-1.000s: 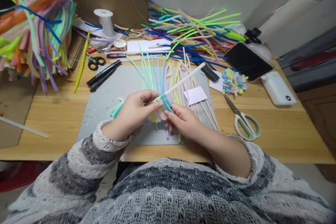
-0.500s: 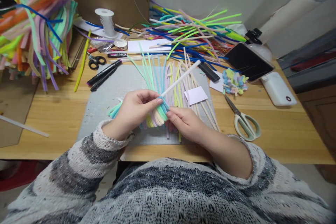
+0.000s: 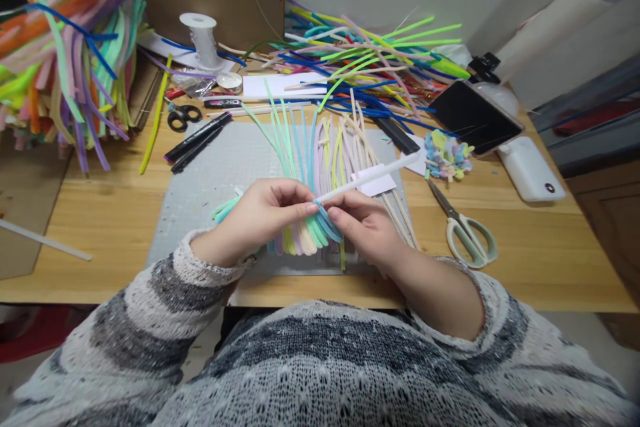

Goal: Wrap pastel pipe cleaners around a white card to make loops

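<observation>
A white stem (image 3: 376,177) sticks out to the upper right from between my hands. Pastel looped pipe cleaners (image 3: 303,239) hang in a row below it, with blue loops at the right end. My left hand (image 3: 270,212) pinches the row where a blue loop meets the white stem. Thumb and fingers of my right hand (image 3: 367,223) are closed at the blue loops, just right of my left fingertips. Mint and blue pipe cleaners (image 3: 285,140) lie behind my hands on the grey mat (image 3: 200,187), beside lilac and yellow ones (image 3: 339,160).
Green-handled scissors (image 3: 470,240) lie at the right, near a phone (image 3: 477,117) and a pastel fuzzy piece (image 3: 447,155). Black markers (image 3: 200,141) and small scissors (image 3: 183,116) are at the left. A large colourful bundle (image 3: 65,60) stands at the back left.
The white stem has tilted lower and shifted right. Both hands have moved slightly right, and the blue loops now show more fully below my right fingers.
</observation>
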### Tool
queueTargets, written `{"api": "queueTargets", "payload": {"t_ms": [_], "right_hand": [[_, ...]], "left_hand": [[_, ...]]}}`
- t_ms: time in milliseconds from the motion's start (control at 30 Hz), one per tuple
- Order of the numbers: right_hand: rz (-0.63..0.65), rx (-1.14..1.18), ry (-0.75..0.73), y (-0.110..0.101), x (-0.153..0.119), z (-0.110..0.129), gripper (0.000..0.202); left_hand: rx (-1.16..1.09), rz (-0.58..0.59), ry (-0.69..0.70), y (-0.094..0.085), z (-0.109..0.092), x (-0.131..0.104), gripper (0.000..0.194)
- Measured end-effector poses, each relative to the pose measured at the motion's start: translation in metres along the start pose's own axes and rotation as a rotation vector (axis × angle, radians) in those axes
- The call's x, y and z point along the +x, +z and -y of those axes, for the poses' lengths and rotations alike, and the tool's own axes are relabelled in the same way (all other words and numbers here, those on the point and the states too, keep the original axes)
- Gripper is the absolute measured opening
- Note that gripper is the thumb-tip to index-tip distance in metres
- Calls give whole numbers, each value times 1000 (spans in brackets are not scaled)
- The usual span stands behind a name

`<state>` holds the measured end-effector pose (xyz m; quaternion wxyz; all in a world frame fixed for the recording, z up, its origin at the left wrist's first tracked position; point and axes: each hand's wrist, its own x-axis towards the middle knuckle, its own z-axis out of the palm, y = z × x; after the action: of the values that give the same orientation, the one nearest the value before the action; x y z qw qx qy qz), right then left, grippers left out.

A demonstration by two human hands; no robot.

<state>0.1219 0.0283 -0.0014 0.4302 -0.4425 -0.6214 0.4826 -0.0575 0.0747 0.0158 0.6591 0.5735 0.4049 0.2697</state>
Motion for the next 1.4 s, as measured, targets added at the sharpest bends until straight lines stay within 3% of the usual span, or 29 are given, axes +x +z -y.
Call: {"api": "queueTargets", "payload": {"t_ms": [200,500,867,967,1133,1200,1300,1400], "right_hand": [[-57,-82,-19,4,-2,-10,14],[-137,119,92,8,2,-14,16],[-77,156,186,7,6,-12,17],[-114,44,131,9,3,-13,15],[-228,-301,-106,8,1,-5,2],[-207,-238,-32,6,2,-2,2],[-68,82,194,3,6,-1,8],[-10,336,272,1,9,-2,16]], "left_hand": [[49,-3,-14,1,0,1,16],[112,-86,40,1,6,2,18],[64,-105,58,4,8,3,15],[122,-100,73,3,9,2,16],[197,-120,103,4,11,1,17],[201,-106,113,4,11,1,17],[178,-75,114,3,11,2,16],[162,-50,86,2,11,2,15]]}}
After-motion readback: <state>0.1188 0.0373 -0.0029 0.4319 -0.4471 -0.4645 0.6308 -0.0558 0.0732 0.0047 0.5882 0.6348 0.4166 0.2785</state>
